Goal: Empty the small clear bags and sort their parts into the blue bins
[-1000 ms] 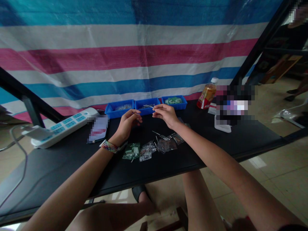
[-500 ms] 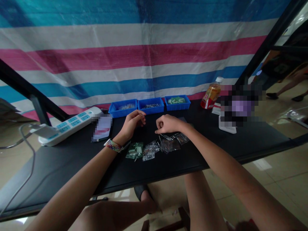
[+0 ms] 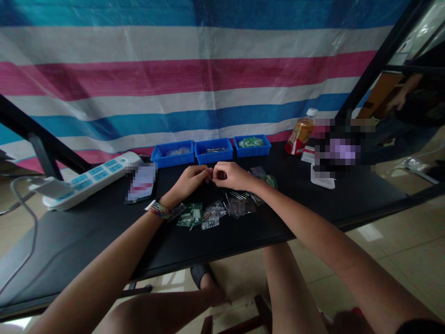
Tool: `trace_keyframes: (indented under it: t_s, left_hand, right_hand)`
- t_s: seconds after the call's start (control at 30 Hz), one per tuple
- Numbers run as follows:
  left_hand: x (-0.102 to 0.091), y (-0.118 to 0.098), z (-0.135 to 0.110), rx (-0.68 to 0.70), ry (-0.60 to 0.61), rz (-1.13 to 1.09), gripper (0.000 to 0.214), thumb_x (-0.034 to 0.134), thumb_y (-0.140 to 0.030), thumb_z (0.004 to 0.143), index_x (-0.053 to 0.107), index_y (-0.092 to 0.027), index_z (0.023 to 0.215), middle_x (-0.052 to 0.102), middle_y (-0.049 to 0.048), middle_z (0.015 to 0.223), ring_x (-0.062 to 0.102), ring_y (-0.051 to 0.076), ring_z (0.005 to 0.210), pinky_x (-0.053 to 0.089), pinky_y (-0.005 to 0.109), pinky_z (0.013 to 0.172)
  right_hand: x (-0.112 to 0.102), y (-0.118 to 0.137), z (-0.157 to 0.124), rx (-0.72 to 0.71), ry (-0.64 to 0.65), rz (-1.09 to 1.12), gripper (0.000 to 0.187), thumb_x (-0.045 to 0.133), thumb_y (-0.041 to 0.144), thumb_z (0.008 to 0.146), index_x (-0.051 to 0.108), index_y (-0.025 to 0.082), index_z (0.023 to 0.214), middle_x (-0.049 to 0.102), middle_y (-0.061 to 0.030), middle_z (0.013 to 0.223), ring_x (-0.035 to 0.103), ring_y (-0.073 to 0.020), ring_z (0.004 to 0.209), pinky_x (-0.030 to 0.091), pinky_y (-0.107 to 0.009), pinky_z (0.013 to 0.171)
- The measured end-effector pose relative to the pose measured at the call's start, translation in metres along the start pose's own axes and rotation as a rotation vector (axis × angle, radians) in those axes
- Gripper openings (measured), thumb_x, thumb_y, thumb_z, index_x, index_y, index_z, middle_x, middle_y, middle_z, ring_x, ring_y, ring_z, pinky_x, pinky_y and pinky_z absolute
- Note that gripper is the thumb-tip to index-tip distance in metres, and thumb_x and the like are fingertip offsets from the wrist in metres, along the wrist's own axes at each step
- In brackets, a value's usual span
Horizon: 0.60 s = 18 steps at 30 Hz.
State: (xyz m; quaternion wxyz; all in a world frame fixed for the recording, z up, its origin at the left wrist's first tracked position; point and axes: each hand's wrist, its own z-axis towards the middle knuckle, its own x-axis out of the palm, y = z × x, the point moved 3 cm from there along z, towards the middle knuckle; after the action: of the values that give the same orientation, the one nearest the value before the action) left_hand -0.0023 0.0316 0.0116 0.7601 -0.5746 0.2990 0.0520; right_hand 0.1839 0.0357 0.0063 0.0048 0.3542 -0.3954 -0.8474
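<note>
At the middle of our dial, with twelve pointing away from us, our left hand [image 3: 189,182] and right hand [image 3: 234,176] sit over the black surface [image 3: 208,243], fingers curled inward and tips touching or nearly so. We cannot tell whether either pinches anything, since the bent fingers hide what is between them. At four o'clock, just beside our right wrist, we see slim metal pins [image 3: 239,195] lying loose, with small clear bags [image 3: 242,208] next to them. A clear packet [image 3: 212,217] lies at six and a green packet [image 3: 189,216] at seven, nearer our left wrist, which wears a woven bracelet [image 3: 161,210].

Beyond our hands stand three blue bins: the middle bin [image 3: 217,157] at twelve, holding more metal pieces, the left bin [image 3: 174,161] at ten, with clear contents, and the right bin [image 3: 255,151] at two, with pale green ones. Farther out at two we have a bottle [image 3: 301,134]; at nine, a phone [image 3: 143,180], then a white power strip [image 3: 99,178].
</note>
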Motion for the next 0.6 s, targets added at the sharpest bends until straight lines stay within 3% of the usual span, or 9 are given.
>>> trace_keyframes:
  t_s: [0.37, 0.5, 0.6]
  left_hand:
    - [-0.001, -0.004, -0.001, -0.09, 0.027, -0.132, 0.042, 0.072, -0.059, 0.084, 0.065, -0.019, 0.074, 0.057, -0.0001, 0.065, 0.047, 0.012, 0.056, 0.032, 0.025, 0.05]
    - [-0.003, -0.003, 0.0, -0.09, -0.058, -0.182, 0.043, 0.076, -0.059, 0.083, 0.062, -0.019, 0.074, 0.055, -0.0012, 0.065, 0.045, 0.011, 0.055, 0.03, 0.024, 0.05]
    - [-0.006, -0.001, 0.002, -0.072, -0.14, -0.224, 0.043, 0.078, -0.058, 0.083, 0.063, -0.019, 0.075, 0.054, -0.0018, 0.064, 0.044, 0.01, 0.053, 0.029, 0.024, 0.049]
  right_hand:
    - [-0.006, 0.012, -0.004, -0.077, -0.112, -0.11, 0.012, 0.067, 0.018, 0.094, 0.061, 0.019, 0.084, 0.059, -0.0003, 0.09, 0.057, -0.0134, 0.075, 0.043, -0.029, 0.071]
    - [-0.011, 0.002, -0.002, 0.01, -0.292, -0.049, 0.006, 0.07, 0.024, 0.094, 0.066, 0.02, 0.091, 0.065, -0.0032, 0.1, 0.062, -0.0144, 0.08, 0.05, -0.029, 0.075]
    - [-0.013, -0.012, 0.001, 0.182, -0.388, 0.188, 0.015, 0.07, 0.034, 0.095, 0.065, 0.021, 0.091, 0.067, -0.0021, 0.091, 0.064, -0.0138, 0.072, 0.053, -0.027, 0.065]
